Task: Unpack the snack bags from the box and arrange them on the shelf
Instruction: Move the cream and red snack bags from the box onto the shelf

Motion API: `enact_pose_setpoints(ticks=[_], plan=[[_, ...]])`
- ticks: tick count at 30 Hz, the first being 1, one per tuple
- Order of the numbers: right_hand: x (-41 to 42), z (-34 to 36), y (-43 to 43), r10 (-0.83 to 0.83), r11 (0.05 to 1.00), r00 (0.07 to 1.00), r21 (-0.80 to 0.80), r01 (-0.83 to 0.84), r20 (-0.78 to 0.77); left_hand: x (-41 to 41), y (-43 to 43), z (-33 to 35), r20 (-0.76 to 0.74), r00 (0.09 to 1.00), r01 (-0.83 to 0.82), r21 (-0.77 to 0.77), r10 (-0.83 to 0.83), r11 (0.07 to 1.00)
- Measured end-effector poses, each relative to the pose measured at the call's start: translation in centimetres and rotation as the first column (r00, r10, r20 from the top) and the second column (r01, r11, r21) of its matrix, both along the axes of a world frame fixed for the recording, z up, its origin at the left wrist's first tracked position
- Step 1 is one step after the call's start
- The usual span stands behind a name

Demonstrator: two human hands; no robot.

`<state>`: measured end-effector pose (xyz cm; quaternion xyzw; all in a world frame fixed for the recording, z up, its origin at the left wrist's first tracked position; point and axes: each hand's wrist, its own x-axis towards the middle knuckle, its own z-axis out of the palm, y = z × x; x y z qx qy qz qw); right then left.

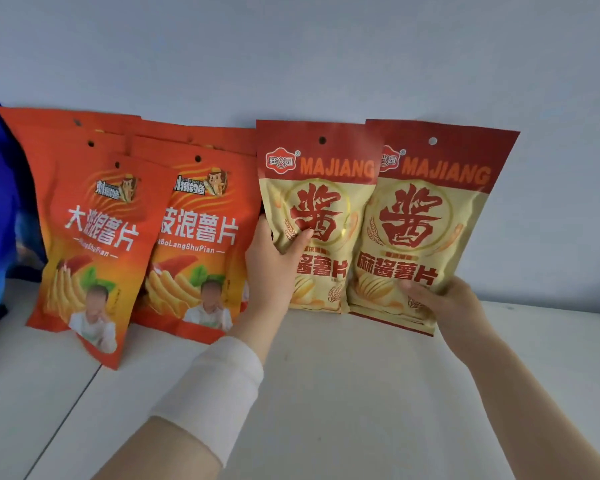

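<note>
A plain, pale blue-grey wall (326, 53) is filling the whole upper part of the view, running unbroken from one edge to the other. Below it a white shelf (354, 403) is stretching across the lower part, its smooth matte top meeting the wall in a straight line that is showing at the right. A thin dark seam (63, 424) is cutting slantwise across the shelf at the lower left, dividing the top into two panels. Soft, even light is falling over everything, casting only faint, blurred shadows on the shelf and leaving a narrow grey band along the foot of the wall.
</note>
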<state>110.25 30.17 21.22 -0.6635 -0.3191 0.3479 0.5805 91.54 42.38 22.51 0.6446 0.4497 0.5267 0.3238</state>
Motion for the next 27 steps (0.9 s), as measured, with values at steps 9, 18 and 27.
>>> enact_pose_setpoints(ticks=[9, 18, 27], plan=[[0.5, -1.4, 1.3, -0.071, 0.997, 0.992, 0.004, 0.071, 0.1, 2.4, -0.7, -2.2, 0.093, 0.975, -0.206, 0.019, 0.203, 0.978], [-2.4, -3.3, 0.4, -0.324, 0.946, 0.905, 0.095, 0.31, 0.276, 2.6, -1.5, -2.7, 0.133, 0.965, -0.212, -0.121, 0.227, 0.97], [-4.9, -3.3, -2.9, -0.355, 0.902, 0.694, 0.033, 0.431, 0.626, 1.7, -2.9, -3.8, 0.153, 0.969, -0.147, -0.282, 0.196, 0.948]])
